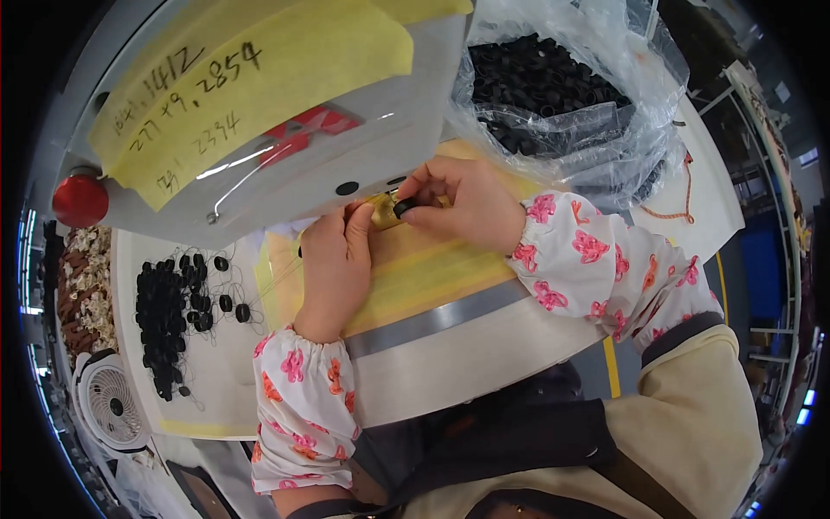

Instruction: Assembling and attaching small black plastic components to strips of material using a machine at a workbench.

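Note:
My right hand [467,203] pinches a small black ring-shaped part [403,208] between thumb and fingers, pressed against a brass-coloured fitting [383,213] under the grey machine head [346,147]. My left hand [335,259] rests on the yellow taped work surface [424,259], its fingertips touching the brass fitting from the left. Thin wire strands run from under the left hand toward the left. Both forearms wear white sleeves with pink flowers.
A pile of black ring parts [169,311] with wire strands lies on the white table at left. A clear plastic bag [553,95] full of black parts sits at upper right. A red knob [79,199], a small white fan [112,402] and a yellow paper note [259,69] are nearby.

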`<state>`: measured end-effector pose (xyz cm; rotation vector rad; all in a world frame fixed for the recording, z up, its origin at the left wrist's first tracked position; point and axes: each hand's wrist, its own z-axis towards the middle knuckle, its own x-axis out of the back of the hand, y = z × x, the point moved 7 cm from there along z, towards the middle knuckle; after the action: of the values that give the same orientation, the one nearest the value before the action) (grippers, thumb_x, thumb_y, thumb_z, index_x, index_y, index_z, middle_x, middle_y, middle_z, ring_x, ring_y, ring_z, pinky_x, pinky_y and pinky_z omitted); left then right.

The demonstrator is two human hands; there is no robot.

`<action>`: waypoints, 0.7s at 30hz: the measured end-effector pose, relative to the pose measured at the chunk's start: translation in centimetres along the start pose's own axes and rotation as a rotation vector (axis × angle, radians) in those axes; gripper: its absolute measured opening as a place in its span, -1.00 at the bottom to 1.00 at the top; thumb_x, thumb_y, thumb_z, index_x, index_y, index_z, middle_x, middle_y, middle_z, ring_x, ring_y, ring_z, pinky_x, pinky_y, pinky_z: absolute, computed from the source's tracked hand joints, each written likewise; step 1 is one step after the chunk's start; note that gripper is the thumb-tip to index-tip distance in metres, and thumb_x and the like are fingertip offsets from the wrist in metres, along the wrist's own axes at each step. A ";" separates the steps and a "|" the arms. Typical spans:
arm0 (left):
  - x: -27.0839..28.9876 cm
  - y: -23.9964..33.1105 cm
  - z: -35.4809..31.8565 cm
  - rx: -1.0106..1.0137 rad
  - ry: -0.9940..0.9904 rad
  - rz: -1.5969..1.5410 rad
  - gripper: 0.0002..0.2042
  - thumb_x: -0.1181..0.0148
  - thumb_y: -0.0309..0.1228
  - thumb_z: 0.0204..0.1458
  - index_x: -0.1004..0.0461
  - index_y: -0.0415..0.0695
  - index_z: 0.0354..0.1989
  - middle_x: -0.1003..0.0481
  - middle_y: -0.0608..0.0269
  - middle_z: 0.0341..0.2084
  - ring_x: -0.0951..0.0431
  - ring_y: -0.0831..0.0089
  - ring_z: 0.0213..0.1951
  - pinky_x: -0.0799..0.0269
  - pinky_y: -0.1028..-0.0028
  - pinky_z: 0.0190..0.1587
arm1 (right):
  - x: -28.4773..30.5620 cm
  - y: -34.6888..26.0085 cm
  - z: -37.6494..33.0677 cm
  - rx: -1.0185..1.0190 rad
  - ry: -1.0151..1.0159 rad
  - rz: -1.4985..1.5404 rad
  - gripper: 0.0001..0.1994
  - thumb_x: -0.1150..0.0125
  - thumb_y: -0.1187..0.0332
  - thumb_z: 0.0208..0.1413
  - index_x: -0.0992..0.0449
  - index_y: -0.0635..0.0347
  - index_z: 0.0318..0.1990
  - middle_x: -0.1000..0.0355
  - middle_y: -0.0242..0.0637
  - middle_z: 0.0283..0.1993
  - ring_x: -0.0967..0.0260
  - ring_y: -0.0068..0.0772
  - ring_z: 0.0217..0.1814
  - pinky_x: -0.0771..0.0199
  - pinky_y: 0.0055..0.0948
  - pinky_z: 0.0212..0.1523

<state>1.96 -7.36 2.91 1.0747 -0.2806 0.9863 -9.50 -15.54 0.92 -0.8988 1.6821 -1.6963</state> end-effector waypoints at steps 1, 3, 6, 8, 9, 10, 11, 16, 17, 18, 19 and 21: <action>-0.3 -0.8 -0.1 0.152 -0.065 -0.113 -0.81 -0.05 -0.38 -0.01 -0.40 -0.30 -0.40 -0.37 0.10 -0.70 -0.34 0.30 -0.67 -0.23 0.40 -0.57 | 0.1 -0.1 -0.1 0.032 0.025 -0.042 -0.81 -0.18 0.57 -0.13 -0.37 0.34 -0.30 -0.36 -0.40 -0.42 -0.31 -0.67 -0.38 -0.30 -0.71 -0.38; -0.7 -1.4 -0.4 0.307 -0.129 -0.227 -0.82 -0.05 -0.40 -0.01 -0.41 -0.29 -0.36 -0.35 0.18 -0.74 -0.30 0.44 -0.70 -0.19 0.48 -0.60 | 0.2 -0.2 -0.1 0.060 0.046 -0.086 -0.81 -0.18 0.56 -0.13 -0.38 0.34 -0.30 -0.36 -0.40 -0.43 -0.31 -0.68 -0.38 -0.30 -0.71 -0.38; -0.6 -1.1 -0.5 0.339 -0.120 -0.445 -0.83 -0.11 -0.47 -0.08 -0.42 -0.27 -0.31 -0.22 0.40 -0.78 -0.16 0.67 -0.68 -0.07 0.62 -0.62 | 0.2 -0.6 0.0 0.113 0.049 -0.056 -0.84 -0.17 0.53 -0.09 -0.38 0.35 -0.31 -0.37 -0.37 -0.44 -0.33 -0.66 -0.41 -0.33 -0.70 -0.43; -1.1 -1.1 -0.5 0.324 -0.253 -0.398 -0.82 -0.17 -0.50 -0.15 -0.42 -0.25 -0.33 -0.14 0.50 -0.79 -0.09 0.74 -0.68 0.00 0.66 -0.63 | -0.1 0.0 0.1 -0.081 -0.008 0.092 -0.85 -0.14 0.48 -0.04 -0.37 0.36 -0.32 -0.38 -0.34 -0.46 -0.37 -0.62 -0.47 -0.37 -0.68 -0.49; -1.2 -1.1 -0.4 0.324 -0.253 -0.398 -0.82 -0.17 -0.50 -0.15 -0.42 -0.25 -0.33 -0.14 0.50 -0.79 -0.09 0.74 -0.68 0.00 0.66 -0.63 | 0.0 -0.1 0.2 -0.081 -0.009 0.092 -0.85 -0.14 0.48 -0.04 -0.37 0.36 -0.32 -0.38 -0.34 -0.46 -0.37 -0.62 -0.47 -0.37 -0.68 -0.49; -1.2 -1.0 -0.4 0.331 -0.260 -0.424 -0.81 -0.19 -0.49 -0.17 -0.42 -0.24 -0.34 -0.10 0.51 -0.79 -0.07 0.74 -0.69 0.01 0.66 -0.63 | -0.1 -0.1 0.3 -0.107 -0.040 0.073 -0.85 -0.12 0.45 -0.01 -0.36 0.36 -0.33 -0.38 -0.32 -0.47 -0.38 -0.59 -0.49 -0.39 -0.66 -0.51; -1.3 -1.0 -0.4 0.337 -0.268 -0.450 -0.80 -0.21 -0.48 -0.19 -0.42 -0.23 -0.35 -0.07 0.51 -0.79 -0.05 0.73 -0.69 0.02 0.67 -0.63 | -0.3 0.0 0.3 -0.133 -0.071 0.053 -0.85 -0.10 0.43 0.01 -0.35 0.36 -0.35 -0.38 -0.31 -0.47 -0.40 -0.56 -0.51 -0.41 -0.65 -0.53; -1.4 -0.9 -0.6 0.336 -0.303 -0.375 -0.82 -0.20 -0.49 -0.18 -0.40 -0.22 -0.37 -0.10 0.50 -0.78 -0.05 0.74 -0.68 0.01 0.67 -0.63 | -0.9 0.1 0.3 -0.220 -0.098 0.053 -0.84 -0.06 0.41 0.04 -0.32 0.36 -0.37 -0.38 -0.29 -0.50 -0.41 -0.52 -0.53 -0.44 -0.61 -0.53; -1.3 -1.0 -0.6 0.339 -0.308 -0.358 -0.83 -0.19 -0.49 -0.17 -0.39 -0.23 -0.38 -0.11 0.50 -0.78 -0.06 0.74 -0.68 0.01 0.67 -0.63 | -1.0 0.1 0.3 -0.205 -0.098 0.083 -0.84 -0.04 0.41 0.04 -0.31 0.36 -0.39 -0.38 -0.27 -0.52 -0.42 -0.51 -0.54 -0.45 -0.60 -0.55; -1.3 -1.0 -0.5 0.339 -0.308 -0.358 -0.83 -0.19 -0.49 -0.17 -0.39 -0.23 -0.38 -0.11 0.50 -0.78 -0.06 0.74 -0.68 0.01 0.67 -0.63 | -0.9 0.2 0.2 -0.206 -0.098 0.082 -0.84 -0.04 0.41 0.04 -0.31 0.36 -0.39 -0.38 -0.27 -0.52 -0.42 -0.51 -0.54 -0.45 -0.60 -0.55; -1.3 -1.0 -0.5 0.347 -0.316 -0.381 -0.84 -0.18 -0.49 -0.15 -0.39 -0.23 -0.39 -0.12 0.51 -0.78 -0.06 0.75 -0.68 0.01 0.67 -0.63 | -0.9 0.3 0.0 -0.185 -0.115 0.104 -0.87 -0.03 0.45 0.04 -0.30 0.36 -0.33 -0.38 -0.26 -0.47 -0.41 -0.51 -0.51 -0.45 -0.60 -0.51; -1.2 -0.8 -0.3 0.351 -0.324 -0.403 -0.86 -0.17 -0.50 -0.14 -0.38 -0.23 -0.39 -0.13 0.52 -0.77 -0.07 0.75 -0.67 0.00 0.67 -0.63 | -1.0 0.7 -0.2 -0.161 -0.132 0.124 -0.87 -0.01 0.50 0.03 -0.29 0.37 -0.28 -0.37 -0.26 -0.42 -0.41 -0.51 -0.48 -0.45 -0.61 -0.48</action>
<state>1.87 -7.87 1.51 1.5447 -0.1441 0.5049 -9.12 -14.65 0.20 -0.9379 1.7654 -1.4052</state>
